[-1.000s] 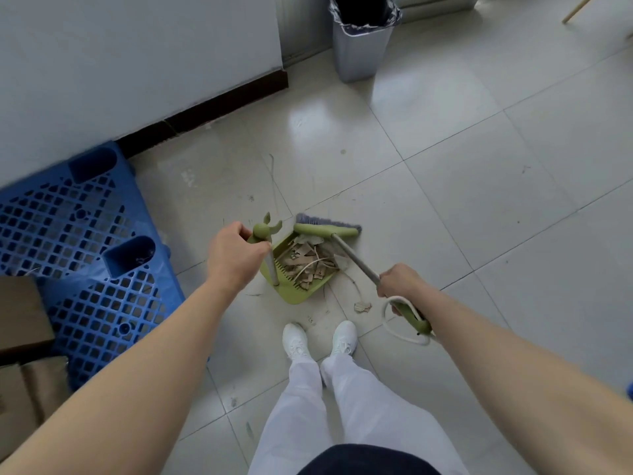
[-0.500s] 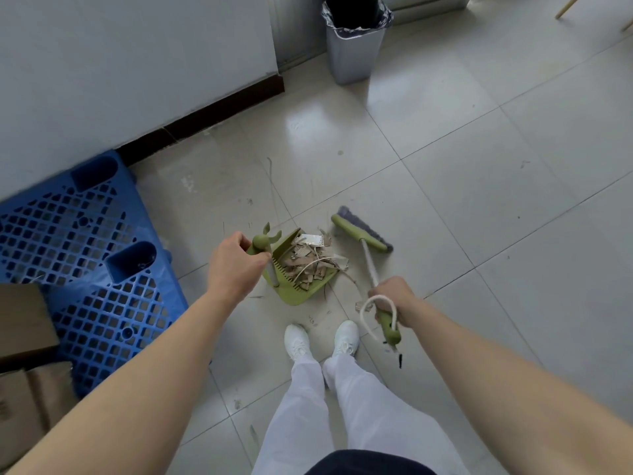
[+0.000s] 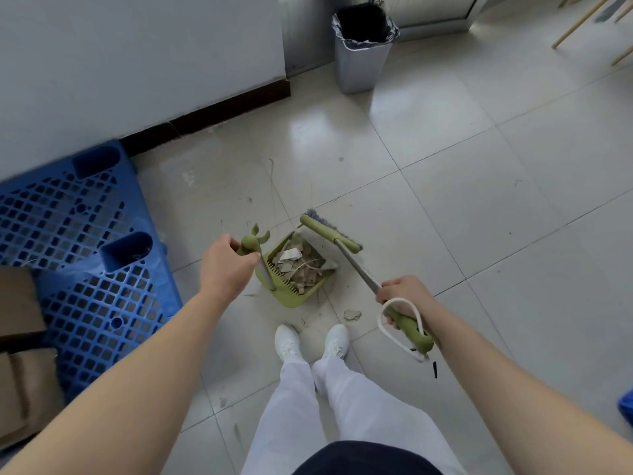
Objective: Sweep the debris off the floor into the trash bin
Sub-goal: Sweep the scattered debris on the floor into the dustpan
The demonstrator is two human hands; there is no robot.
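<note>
Since half a second ago the broom has been swung back so that its head lies against the far lip of the dustpan, where before it stood off to the right and apart from it.

At the far left a blue pallet and cardboard boxes are seen, well clear of the work. Next, the left hand is closed around the top of the dustpan's upright handle; the pan sits just right of that grip, on the floor, loaded with torn cardboard debris. Further right, the right hand is wrapped around the broom shaft just above its green grip, a white cord loop hanging by the wrist. One stray scrap is left on the tile, below and left of that grip, near the shoes.

For a clean finish, the pan should be held flat and steady while the scrap is drawn in with short, low strokes. The trash bin stands well beyond both hands by the wall, so the pan should be carried level.
</note>
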